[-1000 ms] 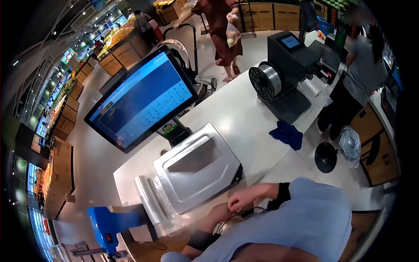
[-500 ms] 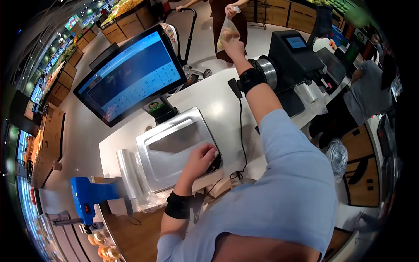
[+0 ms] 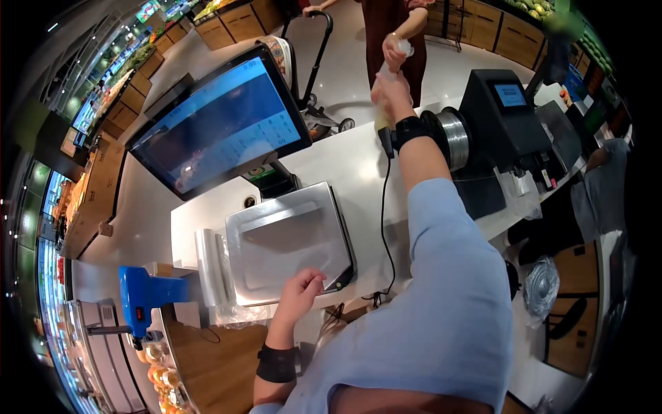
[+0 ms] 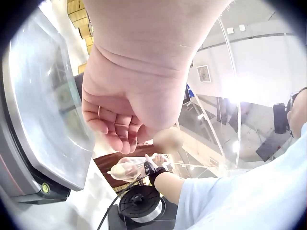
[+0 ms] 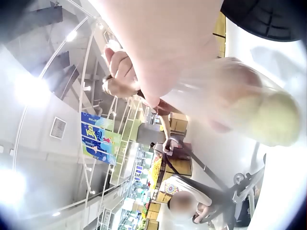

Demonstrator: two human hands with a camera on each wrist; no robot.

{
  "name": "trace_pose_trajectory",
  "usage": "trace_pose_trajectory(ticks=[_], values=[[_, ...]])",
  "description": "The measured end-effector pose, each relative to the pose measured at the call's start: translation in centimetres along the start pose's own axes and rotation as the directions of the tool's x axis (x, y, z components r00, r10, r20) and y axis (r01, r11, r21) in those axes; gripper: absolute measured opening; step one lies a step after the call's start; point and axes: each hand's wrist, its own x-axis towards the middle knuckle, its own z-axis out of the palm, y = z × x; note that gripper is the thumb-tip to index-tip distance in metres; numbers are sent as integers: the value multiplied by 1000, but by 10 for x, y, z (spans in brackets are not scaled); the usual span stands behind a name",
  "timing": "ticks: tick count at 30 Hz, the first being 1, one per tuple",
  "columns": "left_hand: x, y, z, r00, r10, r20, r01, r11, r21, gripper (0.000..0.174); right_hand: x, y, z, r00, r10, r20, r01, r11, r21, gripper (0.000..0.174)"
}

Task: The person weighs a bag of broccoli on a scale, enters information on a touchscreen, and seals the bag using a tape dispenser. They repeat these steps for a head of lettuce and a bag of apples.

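My right hand [image 3: 393,95] is stretched across the counter and grips a clear plastic bag [image 5: 216,91] below its neck. Pale green and reddish round fruit [image 5: 273,117] shows through the plastic in the right wrist view. Just above my grip, another person's hand [image 3: 395,52] also has the top of the bag. My left hand [image 4: 129,100], fingers loosely curled and holding nothing, hovers by the front edge of the metal weighing scale [image 3: 289,238]. Its palm shows in the left wrist view. Part of my right hand's fingers is hidden.
A touchscreen [image 3: 227,124] stands behind the scale. Left of the scale lies a roll of clear bags [image 3: 209,265], near a blue device [image 3: 141,303]. A black machine [image 3: 500,114] with a spool [image 3: 452,138] is at right. A cable [image 3: 384,228] trails across the counter.
My right hand has gone from beside my left hand out to the bag. The person opposite has come nearer. My left hand has shifted to the scale's front edge.
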Motion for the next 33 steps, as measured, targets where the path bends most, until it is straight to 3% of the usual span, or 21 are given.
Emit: trace_pose_trajectory(ticks=[1, 2, 4, 5, 9, 11, 12, 14, 16, 18, 19, 20, 22, 23, 24, 27, 29, 31, 33], values=[[0, 1, 1, 1000, -14, 5, 14, 1000, 12, 15, -2, 7, 7, 992, -17, -123, 16, 1000, -10, 72], [-1, 2, 2, 1000, -10, -2, 10, 1000, 13, 15, 5, 12, 11, 992, -23, -121, 23, 1000, -5, 72], [0, 4, 8, 1000, -2, 10, 2, 999, -40, 16, 32, 33, 19, 998, 28, 52, -28, 999, 17, 59], [0, 7, 10, 1000, -9, 7, 9, 999, -47, 16, 25, 37, 21, 996, 86, 21, -86, 996, -11, 51], [12, 18, 18, 997, 38, 62, -39, 999, 23, 17, -2, 70, 25, 994, 76, -76, -72, 996, 52, 50], [20, 23, 18, 993, 90, 73, -91, 996, 18, 17, -31, 63, 7, 996, -27, -79, 44, 974, 223, 47], [23, 26, 18, 991, 124, 44, -125, 992, 11, 18, -49, 54, -5, 997, -29, -71, 44, 977, 209, 47], [28, 31, 18, 985, 174, -11, -174, 985, 16, 18, -88, 33, -30, 957, -229, -176, 282, 869, 406, 43], [32, 33, 19, 976, 214, -45, -217, 974, -65, 16, -114, 21, -54, 955, -262, -141, 293, 905, 308, 44], [37, 35, 21, 966, 253, -50, -257, 961, -105, 16, -149, 10, -70, 959, -283, 5, 174, 602, 779, 40], [37, 35, 20, 954, 292, -63, -298, 946, -124, 15, -175, -4, -78, 954, -299, -28, 192, 533, 824, 34], [35, 35, 20, 958, 281, -61, -287, 948, -134, 15, -193, -8, -88, 956, -294, -19, 184, 545, 818, 34], [34, 39, 18, 932, 349, -99, -359, 926, -113, 15, -225, -19, -100, 986, -142, 86, 22, 627, 779, 33], [35, 38, 15, 935, 336, -109, -348, 931, -113, 15, -242, -27, -103, 990, -138, 26, 64, 605, 794, 29], [37, 36, 12, 916, 369, -156, -387, 916, -102, 16, -258, -41, -105, 995, -84, 51, 4, 556, 831, 26], [35, 30, -6, 864, 413, -289, -452, 888, -81, 17, -283, -49, -92, 966, -184, 179, -71, 479, 875, 21], [32, 27, -28, 826, 391, -406, -466, 879, -102, 15, -297, -53, -74, 907, -217, 360, -278, 331, 902, 16], [16, 22, -64, 759, 316, -569, -463, 877, -130, 15, -332, -73, -41, 885, -194, 424, -350, 326, 879, 15], [5, 11, -94, 720, 279, -635, -478, 863, -163, 14, -356, -82, -9, 849, -149, 506, -456, 278, 846, 13]])
